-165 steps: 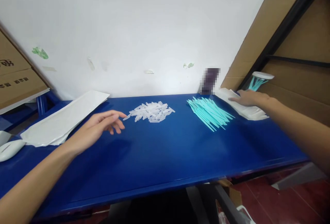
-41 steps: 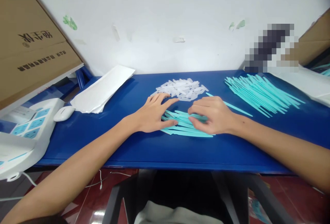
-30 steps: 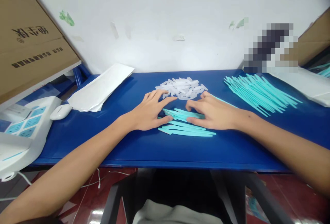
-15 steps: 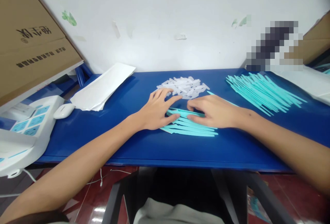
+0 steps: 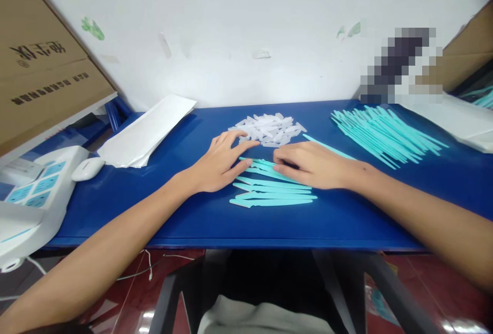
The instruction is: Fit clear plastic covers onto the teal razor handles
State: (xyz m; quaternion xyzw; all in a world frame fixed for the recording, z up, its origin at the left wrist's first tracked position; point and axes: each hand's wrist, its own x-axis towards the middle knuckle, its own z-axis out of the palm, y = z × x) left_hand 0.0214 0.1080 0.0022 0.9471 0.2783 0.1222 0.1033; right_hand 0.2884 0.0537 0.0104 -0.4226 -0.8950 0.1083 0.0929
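Note:
Several turquoise eyebrow razors point(image 5: 275, 202) lie in a loose fan on the blue table, their blade ends to the left. My left hand point(image 5: 215, 164) is open at the left of the fan, with thumb and forefinger spread near the upper razors' tips. Behind it lies a heap of translucent white blade caps point(image 5: 271, 128), close to its fingertips. My right hand point(image 5: 314, 164) rests over the upper razors' handles, fingers curled and thumb close to the forefinger; what lies inside them is hidden. One single razor point(image 5: 327, 145) extends behind the right hand.
A large pile of turquoise razors point(image 5: 385, 134) lies at the right. White sheets point(image 5: 148, 131), a white earphone case point(image 5: 88, 169) and a white power strip point(image 5: 57, 190) are at the left. Cardboard boxes point(image 5: 46, 67) stand at both sides, and a white wall point(image 5: 231, 31) closes the back.
The lower razors are spread further apart and nearer the table's front edge relative to my hands. My left hand has drawn slightly away from my right. The whole view has shifted a little.

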